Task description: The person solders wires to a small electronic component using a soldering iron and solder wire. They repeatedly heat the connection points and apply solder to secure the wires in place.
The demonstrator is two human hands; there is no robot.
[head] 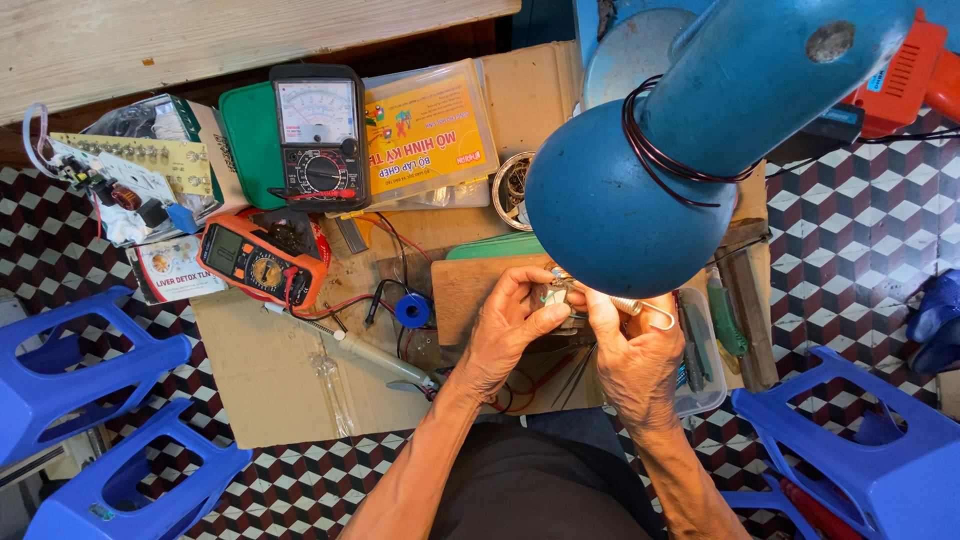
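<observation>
My left hand (508, 330) and my right hand (632, 350) meet over a wooden board (462, 290), both gripping a small greyish electronic part (556, 297) between fingers and thumbs. A metal spring-like clip (650, 312) sticks out to the right of my right hand. The blue lamp head (610, 210) hangs just above and hides the top of the part. Thin red and black wires (535, 385) run under my wrists.
On the cardboard sheet (270, 380) lie a soldering iron (355, 348), an orange digital multimeter (262, 260), a black analog meter (318, 130), a blue solder spool (412, 311) and a circuit board (120, 175). Blue plastic stools (80, 380) (880, 450) stand either side on the checkered floor.
</observation>
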